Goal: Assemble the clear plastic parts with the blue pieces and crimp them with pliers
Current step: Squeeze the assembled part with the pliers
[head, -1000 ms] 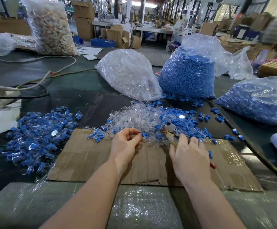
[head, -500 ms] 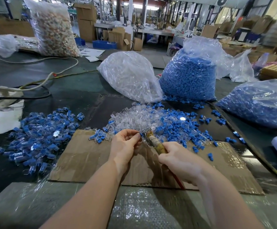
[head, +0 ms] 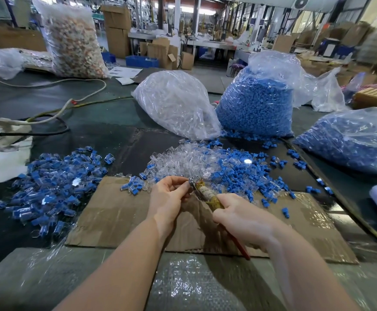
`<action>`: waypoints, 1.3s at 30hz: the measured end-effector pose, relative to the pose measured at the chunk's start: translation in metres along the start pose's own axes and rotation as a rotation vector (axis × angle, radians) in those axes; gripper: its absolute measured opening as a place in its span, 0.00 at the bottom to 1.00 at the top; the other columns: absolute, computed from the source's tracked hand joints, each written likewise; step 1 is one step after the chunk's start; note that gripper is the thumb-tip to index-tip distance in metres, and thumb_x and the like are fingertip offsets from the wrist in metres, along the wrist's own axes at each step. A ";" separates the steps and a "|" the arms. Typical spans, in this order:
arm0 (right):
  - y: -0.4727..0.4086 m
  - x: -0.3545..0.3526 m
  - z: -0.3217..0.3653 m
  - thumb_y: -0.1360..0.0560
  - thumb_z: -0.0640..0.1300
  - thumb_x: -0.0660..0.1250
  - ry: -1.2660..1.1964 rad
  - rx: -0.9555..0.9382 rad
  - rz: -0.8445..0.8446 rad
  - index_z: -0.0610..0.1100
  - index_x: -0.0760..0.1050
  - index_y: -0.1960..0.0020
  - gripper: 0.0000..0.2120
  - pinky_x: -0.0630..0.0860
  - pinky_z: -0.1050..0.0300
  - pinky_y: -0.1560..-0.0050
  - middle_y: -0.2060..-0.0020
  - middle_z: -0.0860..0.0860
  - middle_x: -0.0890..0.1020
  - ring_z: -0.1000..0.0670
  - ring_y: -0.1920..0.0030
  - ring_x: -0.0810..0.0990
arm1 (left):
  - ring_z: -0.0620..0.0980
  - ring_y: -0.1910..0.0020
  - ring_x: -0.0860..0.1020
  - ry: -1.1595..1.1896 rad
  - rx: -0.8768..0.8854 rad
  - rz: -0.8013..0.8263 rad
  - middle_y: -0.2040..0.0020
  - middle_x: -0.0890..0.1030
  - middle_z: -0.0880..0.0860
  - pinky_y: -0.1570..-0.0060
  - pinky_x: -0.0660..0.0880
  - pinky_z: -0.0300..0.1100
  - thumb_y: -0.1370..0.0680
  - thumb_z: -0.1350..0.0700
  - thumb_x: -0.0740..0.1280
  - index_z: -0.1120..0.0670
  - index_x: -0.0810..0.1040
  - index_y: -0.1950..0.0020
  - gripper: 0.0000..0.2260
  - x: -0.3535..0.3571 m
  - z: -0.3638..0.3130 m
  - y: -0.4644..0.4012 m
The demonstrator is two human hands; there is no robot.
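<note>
Pliers [head: 202,191] gripped in right hand [head: 241,218], fingers wrapped round taped handles, red handle end poking out below wrist; nose pointed up-left, right at left-hand fingertips. Left hand [head: 169,197] curled, thumb and fingers pinching sth small at plier nose; prob. one clear+blue assy, but too hidden by fingers to confirm. Can't tell how far plier jaws stand apart. Both hands over cardboard sheet [head: 120,212], just in front of loose mix of clear plastic parts [head: 183,160] w/ blue pieces [head: 239,171]; finished-looking pile [head: 55,182] off to left. Risks, judged only: fingertips v. close to nose, so squeeze w/o clearing could nip skin. Part tiny and slick, so off-centre bite could pop it out or crack clear shell. Too much force = crushed piece; too little = blue insert not seated. Wrapped handles look bulky, may dull feel for pressure. Stray bits on cardboard near wrists could get swept off edge.
</note>
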State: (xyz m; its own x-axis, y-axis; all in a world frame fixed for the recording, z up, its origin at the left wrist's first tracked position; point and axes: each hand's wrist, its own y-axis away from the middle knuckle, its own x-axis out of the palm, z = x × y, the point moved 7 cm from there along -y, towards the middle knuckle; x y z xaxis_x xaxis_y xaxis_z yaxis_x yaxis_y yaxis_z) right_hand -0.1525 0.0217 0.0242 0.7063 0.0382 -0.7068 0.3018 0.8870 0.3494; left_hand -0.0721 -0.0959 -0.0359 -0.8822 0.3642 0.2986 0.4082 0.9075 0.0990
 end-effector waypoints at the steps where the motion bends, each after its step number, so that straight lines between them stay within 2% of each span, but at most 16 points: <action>1: -0.001 0.000 0.000 0.23 0.40 0.56 0.033 -0.013 -0.015 0.48 0.64 0.62 0.10 0.63 0.63 0.69 0.62 0.52 0.71 0.56 0.65 0.69 | 0.40 0.76 0.75 -0.002 0.000 -0.002 0.71 0.78 0.51 0.76 0.73 0.33 0.24 0.68 0.64 0.58 0.77 0.58 0.07 0.000 0.000 0.000; 7: -0.008 0.004 -0.006 0.21 0.40 0.55 0.059 0.003 -0.100 0.49 0.63 0.63 0.12 0.62 0.64 0.71 0.62 0.53 0.71 0.56 0.66 0.69 | 0.42 0.75 0.76 -0.007 0.005 -0.006 0.70 0.79 0.52 0.73 0.74 0.34 0.25 0.68 0.65 0.58 0.77 0.57 0.07 -0.001 0.000 0.001; 10: -0.010 0.008 -0.007 0.21 0.46 0.58 0.030 0.000 -0.113 0.47 0.70 0.55 0.06 0.71 0.59 0.62 0.57 0.52 0.75 0.53 0.59 0.75 | 0.42 0.74 0.78 -0.005 0.015 -0.014 0.70 0.80 0.52 0.74 0.74 0.34 0.25 0.69 0.65 0.58 0.77 0.58 0.07 -0.002 0.000 0.001; 13: -0.010 0.007 -0.008 0.24 0.49 0.64 -0.032 -0.034 -0.198 0.47 0.74 0.48 0.08 0.76 0.54 0.55 0.53 0.49 0.78 0.49 0.55 0.78 | 0.45 0.71 0.80 0.009 0.003 -0.033 0.68 0.81 0.53 0.72 0.76 0.36 0.24 0.68 0.64 0.57 0.77 0.57 0.07 -0.003 0.002 0.000; 14: -0.010 0.006 -0.009 0.26 0.49 0.66 -0.057 -0.043 -0.236 0.47 0.75 0.47 0.10 0.76 0.53 0.54 0.52 0.48 0.79 0.49 0.54 0.78 | 0.45 0.71 0.80 0.004 0.003 -0.034 0.68 0.81 0.53 0.73 0.76 0.37 0.24 0.68 0.65 0.57 0.77 0.57 0.07 -0.003 0.002 0.000; 16: -0.010 0.003 -0.017 0.29 0.46 0.68 -0.079 -0.015 -0.312 0.47 0.73 0.39 0.19 0.75 0.50 0.47 0.46 0.47 0.77 0.47 0.48 0.77 | 0.43 0.73 0.78 -0.023 0.025 -0.040 0.69 0.80 0.52 0.75 0.74 0.35 0.24 0.67 0.65 0.57 0.77 0.57 0.06 -0.004 0.000 0.002; 18: -0.008 -0.004 -0.027 0.29 0.46 0.68 -0.028 0.041 -0.406 0.47 0.65 0.30 0.29 0.70 0.50 0.38 0.40 0.46 0.73 0.47 0.39 0.71 | 0.39 0.75 0.75 -0.079 0.062 -0.066 0.69 0.79 0.50 0.77 0.71 0.32 0.24 0.66 0.66 0.56 0.78 0.58 0.06 -0.007 -0.004 0.005; 19: -0.006 -0.010 -0.033 0.28 0.47 0.68 0.018 0.064 -0.463 0.47 0.63 0.28 0.30 0.68 0.49 0.36 0.39 0.46 0.72 0.46 0.37 0.69 | 0.38 0.75 0.75 -0.114 0.096 -0.086 0.68 0.79 0.50 0.76 0.71 0.31 0.25 0.65 0.67 0.55 0.79 0.58 0.06 -0.011 -0.008 0.006; 22: -0.002 -0.026 -0.046 0.27 0.51 0.67 0.194 0.110 -0.607 0.46 0.65 0.31 0.27 0.67 0.51 0.40 0.49 0.48 0.71 0.46 0.41 0.69 | 0.35 0.71 0.75 -0.309 0.264 -0.221 0.66 0.79 0.47 0.72 0.69 0.25 0.25 0.65 0.67 0.53 0.80 0.57 0.07 -0.031 -0.030 0.008; 24: 0.001 -0.035 -0.055 0.26 0.55 0.66 0.270 0.152 -0.656 0.46 0.65 0.32 0.27 0.66 0.51 0.43 0.52 0.49 0.68 0.46 0.42 0.69 | 0.39 0.69 0.74 -0.531 0.330 -0.342 0.63 0.78 0.47 0.71 0.68 0.26 0.24 0.62 0.66 0.53 0.81 0.53 0.05 -0.050 -0.044 0.007; 26: 0.002 -0.040 -0.063 0.26 0.58 0.64 0.322 0.200 -0.681 0.46 0.64 0.30 0.29 0.66 0.50 0.41 0.48 0.47 0.70 0.45 0.40 0.69 | 0.42 0.64 0.72 -0.769 0.355 -0.446 0.57 0.76 0.48 0.69 0.66 0.30 0.22 0.59 0.65 0.52 0.81 0.49 0.06 -0.072 -0.053 0.004; 28: 0.003 -0.042 -0.070 0.25 0.61 0.62 0.375 0.237 -0.697 0.46 0.61 0.28 0.31 0.66 0.50 0.40 0.43 0.46 0.71 0.45 0.39 0.69 | 0.46 0.57 0.72 -0.928 0.365 -0.498 0.54 0.73 0.48 0.62 0.66 0.35 0.22 0.58 0.65 0.52 0.81 0.47 0.07 -0.088 -0.057 0.001; 32: 0.001 -0.040 -0.075 0.25 0.64 0.59 0.462 0.275 -0.690 0.47 0.61 0.28 0.32 0.68 0.52 0.39 0.40 0.45 0.71 0.46 0.39 0.69 | 0.52 0.50 0.71 -1.026 0.335 -0.527 0.53 0.71 0.48 0.56 0.67 0.43 0.22 0.58 0.64 0.52 0.81 0.46 0.08 -0.100 -0.057 -0.004; 36: -0.001 -0.033 -0.079 0.24 0.64 0.56 0.503 0.307 -0.646 0.46 0.60 0.28 0.31 0.66 0.51 0.36 0.35 0.43 0.68 0.44 0.35 0.67 | 0.52 0.47 0.67 -1.096 0.363 -0.527 0.48 0.73 0.53 0.54 0.65 0.42 0.22 0.57 0.65 0.52 0.80 0.43 0.10 -0.094 -0.058 0.000; 39: -0.001 -0.032 -0.080 0.23 0.63 0.55 0.517 0.336 -0.631 0.45 0.60 0.29 0.30 0.67 0.50 0.36 0.34 0.43 0.68 0.44 0.35 0.67 | 0.47 0.50 0.65 -1.088 0.473 -0.472 0.52 0.72 0.49 0.55 0.62 0.38 0.23 0.57 0.66 0.53 0.80 0.44 0.09 -0.079 -0.059 0.009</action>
State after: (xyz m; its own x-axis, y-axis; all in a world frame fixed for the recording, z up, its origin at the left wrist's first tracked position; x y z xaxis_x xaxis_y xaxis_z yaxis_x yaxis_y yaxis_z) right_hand -0.2263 0.0562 -0.0029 -0.0090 -0.1378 -0.9904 0.7675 0.6339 -0.0951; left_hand 0.0151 -0.1291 -0.0031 -0.7460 -0.2333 -0.6237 0.0785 0.8993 -0.4303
